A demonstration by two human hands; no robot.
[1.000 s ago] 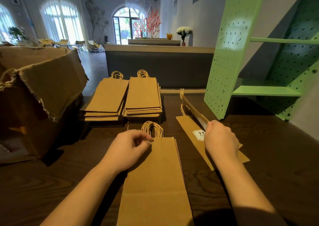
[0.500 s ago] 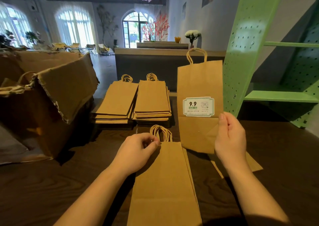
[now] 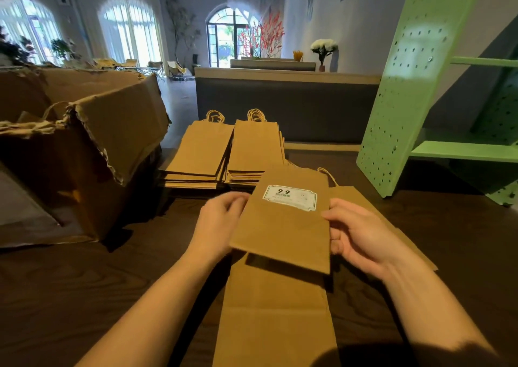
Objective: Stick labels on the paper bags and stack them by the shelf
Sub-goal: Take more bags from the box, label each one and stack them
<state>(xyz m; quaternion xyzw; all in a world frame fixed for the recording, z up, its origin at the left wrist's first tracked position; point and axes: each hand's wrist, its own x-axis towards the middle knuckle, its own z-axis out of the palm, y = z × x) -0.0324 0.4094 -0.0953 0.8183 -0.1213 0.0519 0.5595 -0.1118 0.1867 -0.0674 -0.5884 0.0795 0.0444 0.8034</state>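
Dark, grained wood forms the table [image 3: 84,296], which stands in a large room with arched windows, a long grey counter [image 3: 280,106] behind it and a vase of white flowers [image 3: 323,47] on a ledge further back. At the left of the table sits a torn cardboard box [image 3: 84,148]; at the right stands a green pegboard shelf [image 3: 406,100]. Two stacks of flat paper bags lie side by side at the far middle, the left stack [image 3: 200,151] fanned slightly and the right stack [image 3: 253,148] squarer, all with their twine handles pointing away from the person. The labelled bag [image 3: 286,232] is held flat just above the table in front of the person, face up, with its long axis running from near to far and leaning a little to the right; its bottom edge is nearest the person. Its white label [image 3: 290,197], printed "9.9", sits across the far half. The left hand [image 3: 218,226] grips the bag's left edge and the right hand [image 3: 361,235] grips its right edge, thumb on top and fingers curled beneath. Under it a plain bag [image 3: 274,316] lies lengthwise on the table, and another bag [image 3: 350,195] lies angled beneath the right hand.
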